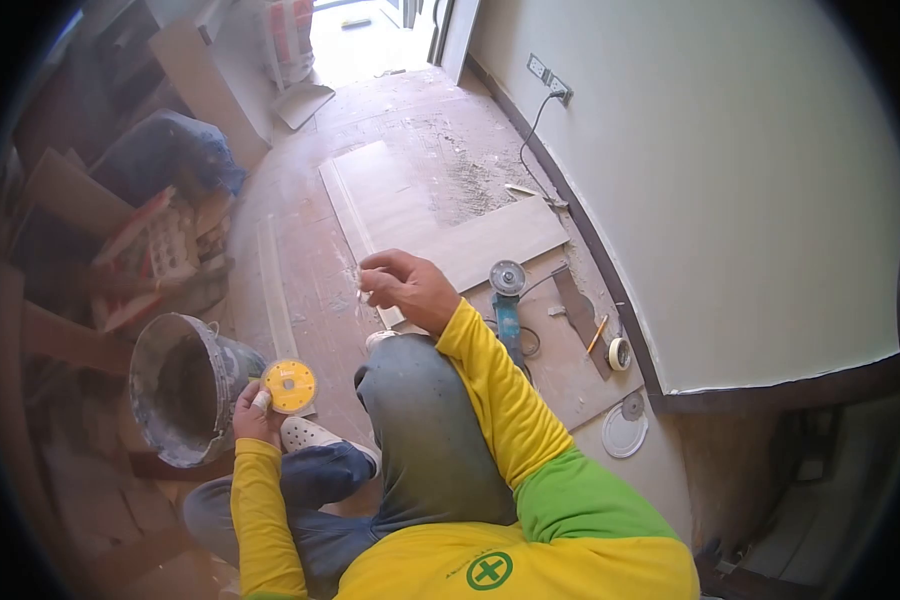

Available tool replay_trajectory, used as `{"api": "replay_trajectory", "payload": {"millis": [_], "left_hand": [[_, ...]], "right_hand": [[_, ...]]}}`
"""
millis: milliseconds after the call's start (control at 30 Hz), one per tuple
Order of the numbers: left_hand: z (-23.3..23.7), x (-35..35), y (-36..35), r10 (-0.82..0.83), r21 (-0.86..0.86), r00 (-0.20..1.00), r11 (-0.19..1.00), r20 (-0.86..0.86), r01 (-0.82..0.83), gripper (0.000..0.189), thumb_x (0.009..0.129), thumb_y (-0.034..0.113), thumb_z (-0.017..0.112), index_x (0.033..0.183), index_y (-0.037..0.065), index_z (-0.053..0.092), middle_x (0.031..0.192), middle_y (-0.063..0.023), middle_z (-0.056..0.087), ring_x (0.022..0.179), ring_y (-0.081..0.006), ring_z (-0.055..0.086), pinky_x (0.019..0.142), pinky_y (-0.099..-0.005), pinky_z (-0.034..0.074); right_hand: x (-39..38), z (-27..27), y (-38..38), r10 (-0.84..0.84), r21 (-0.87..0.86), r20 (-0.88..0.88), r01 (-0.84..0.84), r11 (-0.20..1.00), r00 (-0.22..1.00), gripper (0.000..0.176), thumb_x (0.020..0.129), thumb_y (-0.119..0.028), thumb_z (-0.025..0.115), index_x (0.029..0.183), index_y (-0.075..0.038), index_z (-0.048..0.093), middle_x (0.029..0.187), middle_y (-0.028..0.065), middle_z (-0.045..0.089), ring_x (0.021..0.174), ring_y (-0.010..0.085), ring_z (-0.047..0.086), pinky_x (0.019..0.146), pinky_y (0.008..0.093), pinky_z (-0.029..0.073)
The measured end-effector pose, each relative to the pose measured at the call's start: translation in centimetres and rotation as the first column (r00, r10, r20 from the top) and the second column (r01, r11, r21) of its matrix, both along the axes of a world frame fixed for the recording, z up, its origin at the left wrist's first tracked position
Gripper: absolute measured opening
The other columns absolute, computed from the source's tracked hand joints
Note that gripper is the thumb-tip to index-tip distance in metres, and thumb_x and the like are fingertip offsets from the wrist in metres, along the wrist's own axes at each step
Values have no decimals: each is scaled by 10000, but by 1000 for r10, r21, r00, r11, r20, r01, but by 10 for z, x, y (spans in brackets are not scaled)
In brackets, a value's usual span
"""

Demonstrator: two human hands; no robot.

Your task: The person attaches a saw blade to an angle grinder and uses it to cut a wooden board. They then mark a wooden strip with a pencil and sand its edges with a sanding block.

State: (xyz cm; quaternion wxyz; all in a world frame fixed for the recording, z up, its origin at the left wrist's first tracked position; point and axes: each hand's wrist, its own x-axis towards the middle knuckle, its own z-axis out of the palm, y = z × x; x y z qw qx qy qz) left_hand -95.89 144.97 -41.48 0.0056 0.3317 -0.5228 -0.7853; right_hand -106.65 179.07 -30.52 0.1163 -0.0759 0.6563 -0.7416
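My left hand (254,414) grips a round yellow cutting disc (290,386) by its edge, beside the bucket; the disc has a grey centre. A whitish wrap shows on one finger of this hand. Above my bent knee, my right hand (410,290) is closed with its fingertips drawn together. Something small and pale shows at those fingertips, too small to name. To the right of that hand a teal angle grinder (507,318) lies on the floor with a disc (507,278) on its head. Its lower end is partly hidden behind my right sleeve.
A dirty bucket (175,390) stands at left. Large tiles (500,240) lie ahead. At right are a pencil (598,334), a tape roll (619,354) and a white lid (624,432). A cord (526,145) runs to the wall outlet (558,90). Boxes (150,260) crowd the left side.
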Motion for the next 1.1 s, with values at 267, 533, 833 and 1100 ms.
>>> {"api": "replay_trajectory", "payload": {"millis": [267, 533, 833, 1100], "left_hand": [[-102, -30, 24, 92, 50, 954, 993, 284, -110, 320, 936, 56, 542, 1252, 64, 490, 1096, -139, 613, 890, -274, 653, 730, -434, 582], [-182, -76, 32, 225, 60, 884, 960, 409, -272, 374, 930, 10, 500, 1297, 70, 460, 1170, -138, 598, 921, -280, 659, 715, -429, 576], [-230, -126, 28, 196, -56, 847, 980, 494, -193, 316, 926, 15, 515, 1237, 60, 539, 1142, -127, 627, 931, -260, 644, 675, -358, 572], [-219, -164, 82, -229, -356, 955, 891, 187, 283, 515, 883, 152, 688, 1337, 14, 488, 1182, -118, 601, 1104, -208, 572, 983, -326, 431]], "right_hand": [[69, -279, 111, -795, 935, -102, 330, 128, 598, 810, 703, -330, 759, 1395, -113, 397, 1356, 220, 472, 1261, 401, 453, 1039, 455, 390], [86, -325, 122, -819, 988, -38, 145, 56, 572, 896, 699, -320, 759, 1446, -121, 305, 1350, 238, 482, 1182, 423, 526, 995, 472, 438], [79, -290, 131, -825, 818, -12, 480, 316, 564, 693, 616, -202, 771, 1238, -14, 533, 1039, 178, 656, 931, 320, 649, 845, 395, 506], [-20, -226, 59, -320, 325, 416, 190, 926, 851, 584, 703, -188, 803, 1192, -17, 533, 997, 61, 629, 871, 154, 601, 803, 299, 505]]}}
